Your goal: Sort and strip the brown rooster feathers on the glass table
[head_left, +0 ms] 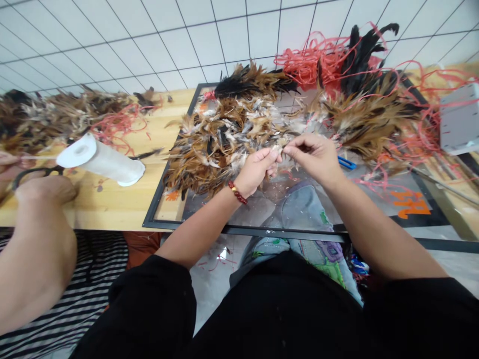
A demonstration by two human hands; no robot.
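At far left, a co-worker's hand (45, 192) grips black scissors (32, 173) beside a white thread spool (101, 160). Over the black-framed glass panel (164, 199), the left hand (258, 169) and right hand (314, 157), wrists bent inward, pinch one small brown feather tuft (280, 148) before the loose brown feather pile (224, 134).

A pale wooden tabletop (112, 199) carries a black-framed glass panel (164, 225) at centre. On the glass lies a loose heap of brown feathers (220, 139), with tangled red string (310, 62) at the far right. Left, a white roll (99, 159) rests on the wood.
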